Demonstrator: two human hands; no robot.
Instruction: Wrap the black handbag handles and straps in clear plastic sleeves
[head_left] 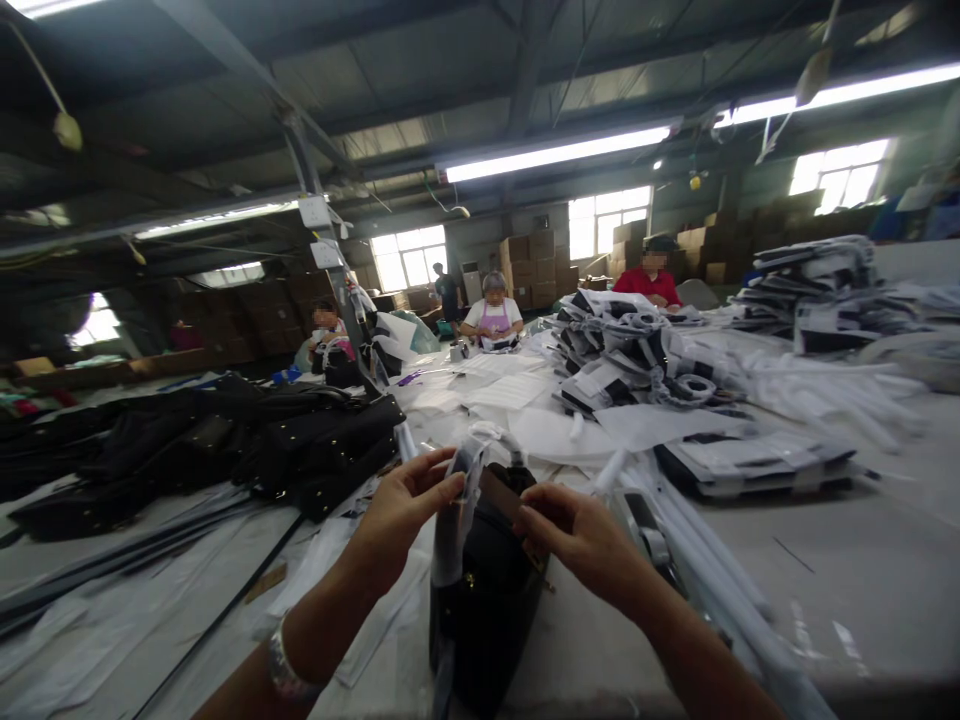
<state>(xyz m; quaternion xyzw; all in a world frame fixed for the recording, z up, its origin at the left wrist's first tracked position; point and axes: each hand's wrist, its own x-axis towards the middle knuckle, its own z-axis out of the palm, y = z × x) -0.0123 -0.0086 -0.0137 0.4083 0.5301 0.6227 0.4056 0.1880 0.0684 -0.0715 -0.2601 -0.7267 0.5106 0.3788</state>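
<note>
A black handbag (487, 610) with gold-coloured fittings stands upright on the table in front of me. Clear plastic film covers its raised handle (472, 465). My left hand (401, 510) pinches the wrapped handle on the left side of the bag. At the bag's upper right, my right hand (566, 520) has thumb and fingers closed on a flat brown piece (501, 495), which lies across the bag's opening. Whether that piece is card or leather I cannot tell. The inside of the bag is mostly hidden.
Black bags (322, 450) lie heaped on the left. Ahead rises a pile of wrapped bags (607, 350), with a flat wrapped stack (757, 460) nearer. White foam tubes (712, 560) run along the right. A post (330, 270) stands left of centre; several people sit across the table.
</note>
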